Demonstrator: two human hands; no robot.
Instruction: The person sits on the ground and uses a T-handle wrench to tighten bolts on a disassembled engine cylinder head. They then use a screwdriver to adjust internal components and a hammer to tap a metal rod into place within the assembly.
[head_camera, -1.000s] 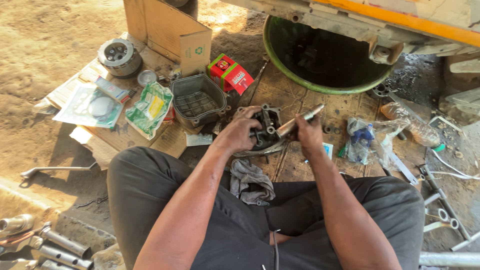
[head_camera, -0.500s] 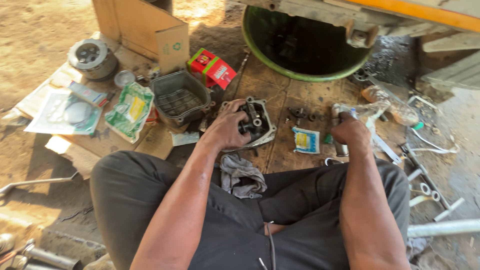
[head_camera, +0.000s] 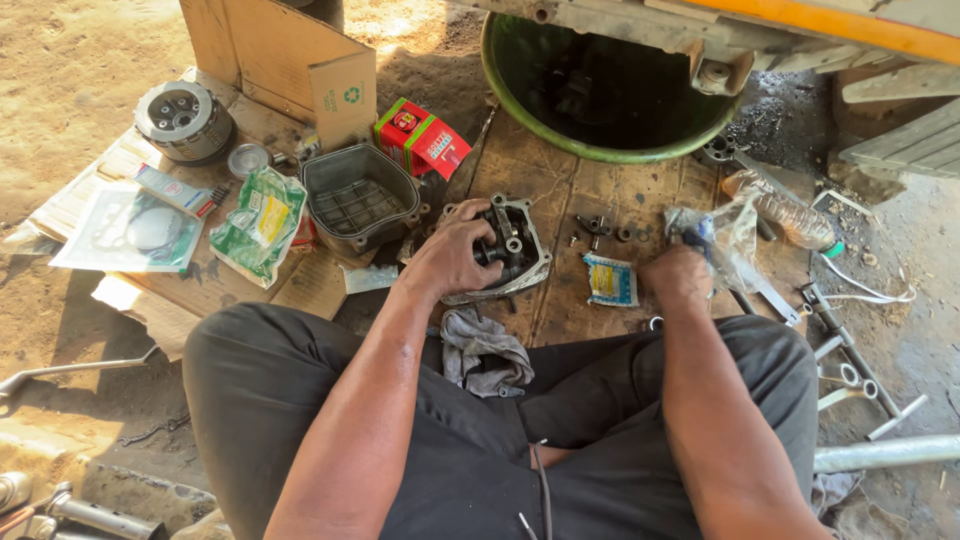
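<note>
Two hands of mine work over flattened cardboard (head_camera: 560, 200) on the ground, where I sit cross-legged in dark trousers. My left hand (head_camera: 452, 258) is closed over the near edge of a metal cylinder head (head_camera: 510, 250), fingers curled into its top, holding it flat on the cardboard just ahead of my knees. My right hand (head_camera: 678, 275) reaches out to the right, fingers bent down onto a crumpled clear plastic bag (head_camera: 725, 232); I cannot tell whether it grips anything.

Between the hands lie a small blue and yellow sachet (head_camera: 608, 280) and a few small dark metal parts (head_camera: 600, 226). A grey rag (head_camera: 484, 350) sits on my lap just below the head. Left of the head stands a dark engine cover (head_camera: 358, 200), open side up, with a red box (head_camera: 420, 138) behind it and a green packet (head_camera: 258, 222) beside it. Farther left are a round clutch (head_camera: 182, 120) and a gasket sheet (head_camera: 128, 230). A green basin (head_camera: 610, 95) stands beyond the cardboard. Wrenches (head_camera: 850, 365) lie on the ground at my right.
</note>
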